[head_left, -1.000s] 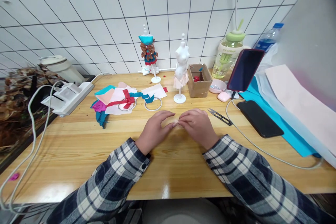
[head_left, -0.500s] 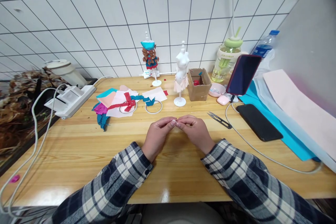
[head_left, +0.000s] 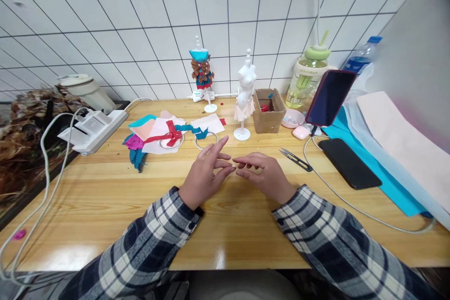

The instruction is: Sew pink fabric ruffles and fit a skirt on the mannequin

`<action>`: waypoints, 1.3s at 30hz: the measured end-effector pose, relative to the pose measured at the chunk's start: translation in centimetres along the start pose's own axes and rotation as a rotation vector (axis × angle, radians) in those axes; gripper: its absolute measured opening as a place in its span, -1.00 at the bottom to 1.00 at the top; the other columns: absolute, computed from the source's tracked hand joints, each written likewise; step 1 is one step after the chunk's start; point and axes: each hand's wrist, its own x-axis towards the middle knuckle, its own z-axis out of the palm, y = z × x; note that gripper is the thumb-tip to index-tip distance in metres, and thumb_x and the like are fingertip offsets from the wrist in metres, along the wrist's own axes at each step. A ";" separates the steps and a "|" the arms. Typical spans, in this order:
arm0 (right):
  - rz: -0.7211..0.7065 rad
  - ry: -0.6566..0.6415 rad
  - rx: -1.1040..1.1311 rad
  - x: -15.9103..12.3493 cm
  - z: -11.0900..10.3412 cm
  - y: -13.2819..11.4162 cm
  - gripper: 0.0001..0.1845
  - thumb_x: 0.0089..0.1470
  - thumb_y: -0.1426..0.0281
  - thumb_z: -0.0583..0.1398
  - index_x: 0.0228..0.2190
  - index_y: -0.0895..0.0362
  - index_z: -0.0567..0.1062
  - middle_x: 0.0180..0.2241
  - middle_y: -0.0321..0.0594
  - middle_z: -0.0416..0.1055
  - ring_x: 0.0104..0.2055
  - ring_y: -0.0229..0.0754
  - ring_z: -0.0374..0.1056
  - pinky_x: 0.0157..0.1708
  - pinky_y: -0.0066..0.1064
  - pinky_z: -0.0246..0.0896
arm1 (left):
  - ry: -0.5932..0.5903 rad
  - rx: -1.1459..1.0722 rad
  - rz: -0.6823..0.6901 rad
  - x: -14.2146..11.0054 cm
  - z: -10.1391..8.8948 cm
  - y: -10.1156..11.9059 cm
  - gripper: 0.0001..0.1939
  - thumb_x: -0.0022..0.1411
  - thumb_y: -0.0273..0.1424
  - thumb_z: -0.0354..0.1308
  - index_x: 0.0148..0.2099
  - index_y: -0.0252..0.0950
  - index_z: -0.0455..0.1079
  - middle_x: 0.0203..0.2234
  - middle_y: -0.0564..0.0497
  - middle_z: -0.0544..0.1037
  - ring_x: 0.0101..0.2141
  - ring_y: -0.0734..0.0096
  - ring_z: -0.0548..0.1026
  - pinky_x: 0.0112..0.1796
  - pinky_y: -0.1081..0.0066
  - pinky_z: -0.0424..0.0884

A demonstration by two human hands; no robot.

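Grip of left hand [head_left: 201, 178] unclear, right hand [head_left: 270, 177] spread, two dress forms [head_left: 246, 79], one snipper [head_left: 297, 160], one box [head_left: 267, 121]

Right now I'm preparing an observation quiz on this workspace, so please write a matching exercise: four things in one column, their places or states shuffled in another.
Things:
1. White mannequin wearing a pale pink skirt
2. Brown cardboard box
3. Black-handled snips with silvery blades
4. Dark-screened phone with red edge

Places or states:
A. Lying on the pale wooden table, right of the bare right hand
B. Propped up at a tilt
C. Standing left of the box
D. Holding red scraps

Pairs: 1-C, 2-D, 3-A, 4-B
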 end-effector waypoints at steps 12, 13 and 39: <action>0.028 -0.041 -0.086 0.0 0.0 -0.1 -0.93 0.05 0.38 0.28 -0.40 0.07 0.61 -0.43 -0.28 0.56 -0.36 -0.23 0.41 -0.30 -0.39 0.26 | -0.146 0.236 0.225 -0.1 0.1 0.2 -0.31 0.33 -0.41 0.06 0.37 -0.15 -0.21 -0.34 0.10 0.65 -0.14 0.39 0.56 0.20 0.00 0.00; 0.035 -0.041 -0.091 0.0 0.0 0.0 -0.92 0.05 0.39 0.27 -0.41 0.07 0.61 -0.44 -0.29 0.55 -0.37 -0.23 0.41 -0.30 -0.39 0.26 | -0.147 0.231 0.225 -0.1 0.1 0.1 -0.35 0.33 -0.42 0.06 0.36 -0.15 -0.15 -0.30 0.09 0.65 -0.13 0.39 0.56 0.21 0.01 0.01; 0.070 0.129 -0.465 1.4 -4.9 6.2 -0.78 0.08 0.28 0.23 -0.24 0.07 0.59 -0.18 -0.16 0.53 -0.09 -0.05 0.36 -0.05 -0.18 0.19 | 0.077 0.070 0.028 0.2 0.7 -0.4 -0.93 0.17 -0.41 0.20 -0.35 -0.22 0.51 -0.23 -0.01 0.64 0.00 0.18 0.47 0.03 0.08 0.37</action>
